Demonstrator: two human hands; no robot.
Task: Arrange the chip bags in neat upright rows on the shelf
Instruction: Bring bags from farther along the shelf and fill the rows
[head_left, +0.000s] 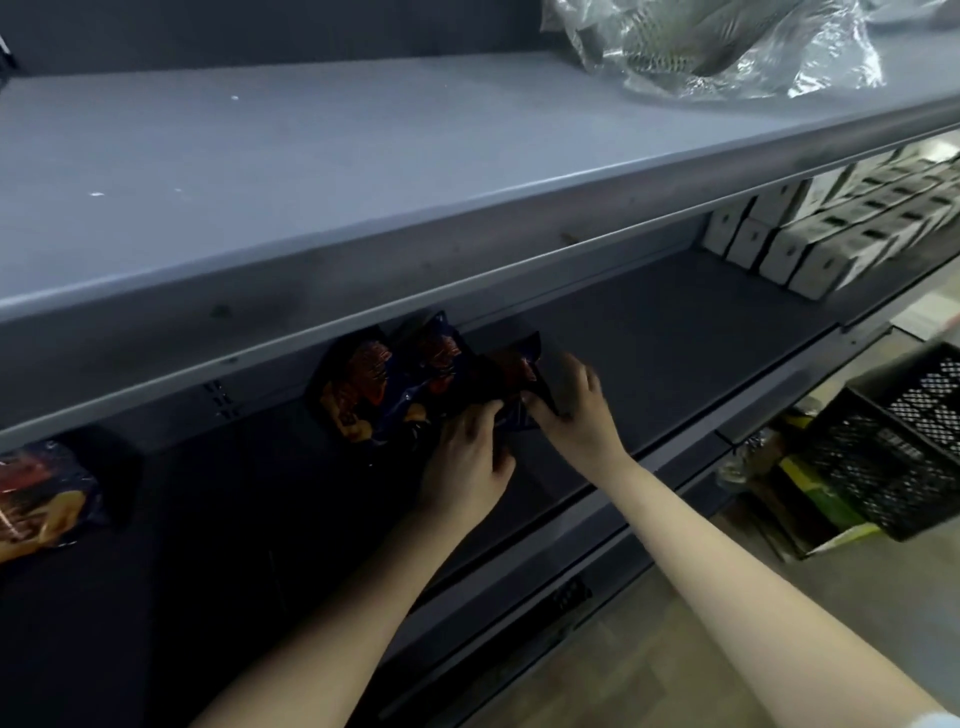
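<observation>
Carefully now: your left hand (467, 457) and right hand (576, 410) both pinch the lower edge of the rightmost chip bag (519, 371), which sits deep on the dim middle shelf (675, 332). It touches two leaning neighbour bags (395, 384). Let go too early and the slick, puffy row will likely slump sideways.
</observation>
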